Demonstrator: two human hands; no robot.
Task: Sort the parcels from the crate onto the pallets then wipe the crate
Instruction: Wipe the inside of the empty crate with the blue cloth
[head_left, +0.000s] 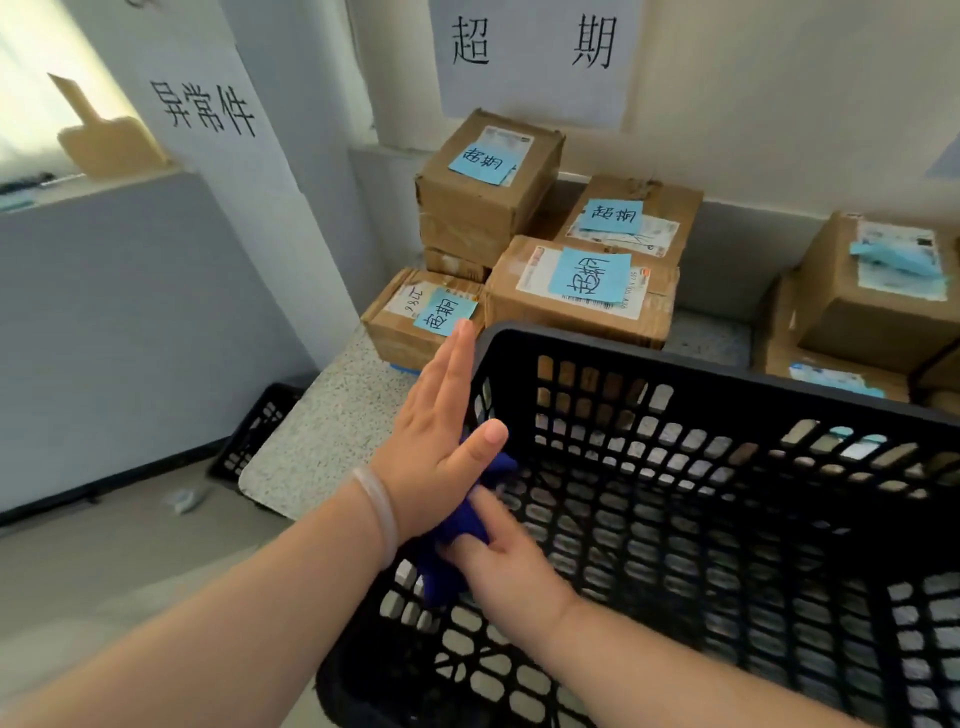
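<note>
Head view, 超期 parcels (582, 291), left fingers (451, 366) pressed together, right fingers (500, 513) pinching cloth (441, 571)

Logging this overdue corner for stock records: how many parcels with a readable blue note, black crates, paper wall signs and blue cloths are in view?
Parcels with a readable blue note: 4
Black crates: 2
Paper wall signs: 2
Blue cloth: 1
Total: 9

Black latticed crate (675, 364); blue cloth (457, 530)
</note>
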